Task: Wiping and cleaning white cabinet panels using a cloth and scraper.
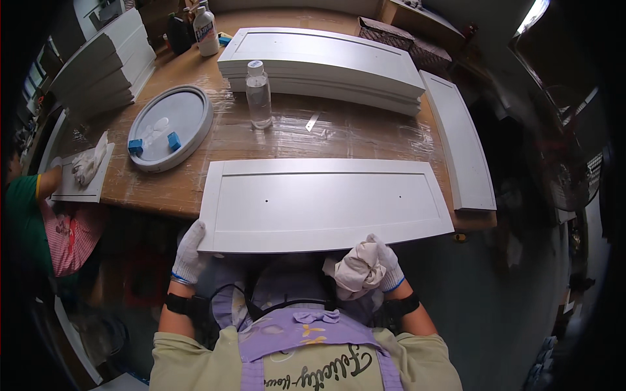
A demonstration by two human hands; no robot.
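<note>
A white panel (319, 202) with a recessed frame and two small holes lies at the table's near edge, its front side jutting past it. At the panel's near left corner, my left hand (190, 255) in a white knit glove grips the edge. My right hand (390, 264), gloved the same way, is closed on a crumpled off-white cloth (357, 269) by the panel's near edge, toward the right. The cloth hides part of that hand's fingers.
Behind stand a clear bottle (259, 98), a small metal blade (312, 122), a panel stack (319, 55) and a round grey lid (205, 127) holding blue blocks. Another panel (460, 140) lies right; more panels (107, 62) stand far left. A co-worker's green sleeve (25, 205) shows left.
</note>
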